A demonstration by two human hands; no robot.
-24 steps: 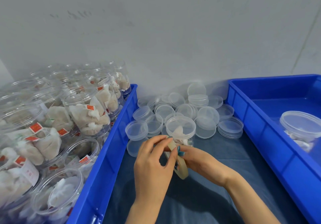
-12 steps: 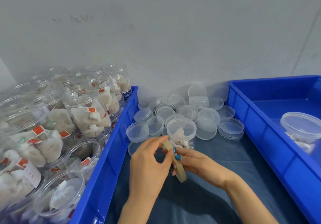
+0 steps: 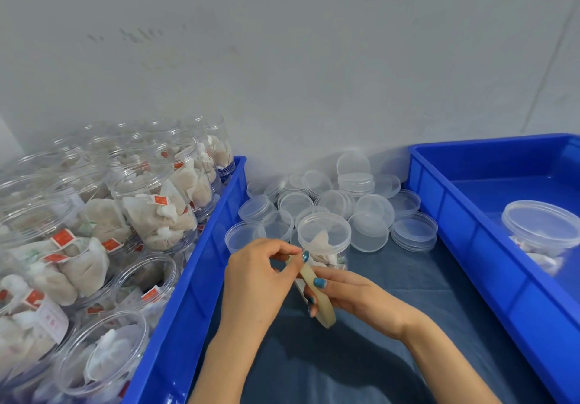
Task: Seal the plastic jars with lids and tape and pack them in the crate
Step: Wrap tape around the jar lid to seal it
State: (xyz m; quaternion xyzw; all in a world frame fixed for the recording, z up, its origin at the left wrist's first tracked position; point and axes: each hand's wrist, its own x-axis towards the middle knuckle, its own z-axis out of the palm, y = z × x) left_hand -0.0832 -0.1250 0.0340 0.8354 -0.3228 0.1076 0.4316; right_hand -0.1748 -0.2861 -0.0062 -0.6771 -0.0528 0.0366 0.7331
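Left hand is now pinching tape loose from the tape roll the right hand is gripping — sealing the jar is starting.

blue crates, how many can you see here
2. One blue crate sits on the left, packed with open jars. The other is on the right, holding one lidded jar. Both run past the frame edge.

I see the left hand has drawn leftward, away from the right hand. It no longer covers the beige ring-shaped tape roll: its fingertips now pinch only the roll's top end, and more of the roll shows.
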